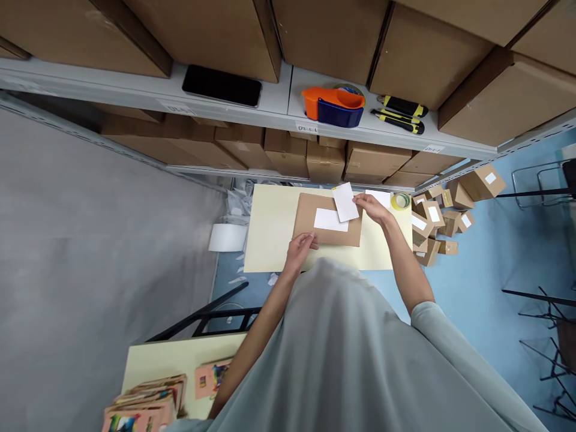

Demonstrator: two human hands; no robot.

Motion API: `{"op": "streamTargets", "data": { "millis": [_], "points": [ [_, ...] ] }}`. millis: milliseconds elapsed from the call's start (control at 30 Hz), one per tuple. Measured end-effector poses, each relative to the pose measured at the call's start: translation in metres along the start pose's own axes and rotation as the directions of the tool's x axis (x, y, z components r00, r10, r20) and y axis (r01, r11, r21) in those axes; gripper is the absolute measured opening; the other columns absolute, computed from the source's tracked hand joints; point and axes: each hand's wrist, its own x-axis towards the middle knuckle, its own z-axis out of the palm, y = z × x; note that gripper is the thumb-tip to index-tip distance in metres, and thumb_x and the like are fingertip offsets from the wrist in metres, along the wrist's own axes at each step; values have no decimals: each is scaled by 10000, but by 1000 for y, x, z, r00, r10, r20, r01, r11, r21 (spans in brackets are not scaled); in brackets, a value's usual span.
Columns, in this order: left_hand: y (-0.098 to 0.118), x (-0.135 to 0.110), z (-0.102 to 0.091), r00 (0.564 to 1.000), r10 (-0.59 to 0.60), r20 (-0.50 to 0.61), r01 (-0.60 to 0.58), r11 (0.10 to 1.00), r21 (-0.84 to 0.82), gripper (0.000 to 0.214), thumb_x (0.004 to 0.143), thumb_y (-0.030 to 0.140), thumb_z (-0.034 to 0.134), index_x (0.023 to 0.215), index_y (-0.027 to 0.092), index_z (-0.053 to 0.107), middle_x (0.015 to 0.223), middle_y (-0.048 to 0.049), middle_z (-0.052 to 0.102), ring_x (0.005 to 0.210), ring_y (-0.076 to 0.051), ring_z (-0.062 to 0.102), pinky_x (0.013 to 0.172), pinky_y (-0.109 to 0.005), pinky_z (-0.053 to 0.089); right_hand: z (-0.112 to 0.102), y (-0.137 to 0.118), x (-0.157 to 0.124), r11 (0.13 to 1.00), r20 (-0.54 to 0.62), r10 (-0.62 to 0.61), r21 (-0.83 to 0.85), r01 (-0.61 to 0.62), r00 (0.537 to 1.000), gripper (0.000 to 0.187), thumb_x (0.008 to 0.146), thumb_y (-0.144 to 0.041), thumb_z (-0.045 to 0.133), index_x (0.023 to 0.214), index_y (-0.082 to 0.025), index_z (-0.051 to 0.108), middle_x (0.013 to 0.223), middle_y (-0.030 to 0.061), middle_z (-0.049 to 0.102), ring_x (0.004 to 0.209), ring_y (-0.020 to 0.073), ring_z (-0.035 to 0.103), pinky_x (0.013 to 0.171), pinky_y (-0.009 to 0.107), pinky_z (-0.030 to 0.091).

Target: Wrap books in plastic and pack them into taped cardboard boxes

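A flat brown cardboard parcel [306, 210] lies on the pale yellow table in front of me, with a white label [330, 220] on its top. My left hand [300, 251] is at the parcel's near left corner, its fingers closed together on the edge. Between the thumb and fingers of my right hand [372, 207] is a white slip of paper [345, 202], tilted over the parcel's far right part. It overlaps a corner of the white label. Whether the slip touches the parcel I cannot tell.
A tape roll [400, 201] and white paper [378, 198] lie right on the table [265, 228]. Labelled boxes [432, 213] are heaped on the floor. The shelf above bears a phone [222, 86], an orange tape dispenser [333, 107] and utility knives [400, 114]. Magazines [146, 405] are stacked behind left.
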Motion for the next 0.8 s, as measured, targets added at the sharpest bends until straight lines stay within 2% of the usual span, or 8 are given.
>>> {"op": "streamTargets", "data": {
  "millis": [167,333,533,667,733,800],
  "points": [
    [10,6,-3,998,37,-45,-37,999,-11,585,798,766,751,922,195,728,868,-86,781,717,-204,716,789,-376,590,-6,6,-22,997,-20,69,35,-68,997,428,664,-568,887,770,-227,651,745,-18,700,834,188,613,849,326,490],
    [16,13,0,996,68,-58,-70,997,-31,523,787,699,773,925,200,707,856,-84,771,734,-194,690,768,-367,587,-9,23,-65,983,-65,140,128,-131,988,416,659,-540,867,822,-212,671,802,-5,705,813,171,605,801,305,474],
    [24,34,4,997,75,-27,-77,996,-54,442,759,609,810,923,213,703,839,-68,761,727,-184,673,732,-344,572,8,39,-121,965,-53,207,177,-195,977,402,706,-548,856,828,-227,647,813,-13,681,808,171,602,836,314,483],
    [29,43,4,985,166,-48,-167,986,-21,389,780,565,804,920,212,719,916,-84,786,853,-209,721,892,-380,597,30,37,-140,985,-96,136,119,-125,986,385,748,-579,794,794,-245,607,808,-15,635,832,186,589,854,327,490],
    [29,37,5,978,198,-62,-196,980,45,389,782,567,810,931,212,750,1000,-98,810,932,-227,730,961,-395,592,39,31,-144,996,-102,69,66,-62,992,362,802,-576,749,781,-253,586,833,-1,635,882,206,606,864,339,498],
    [26,24,6,985,172,-13,-171,982,76,422,788,596,814,958,212,783,1046,-104,823,962,-241,735,979,-408,593,47,22,-146,1000,-84,10,23,-8,996,335,846,-553,718,784,-258,575,876,13,653,954,227,630,881,350,510]
  ]
}}
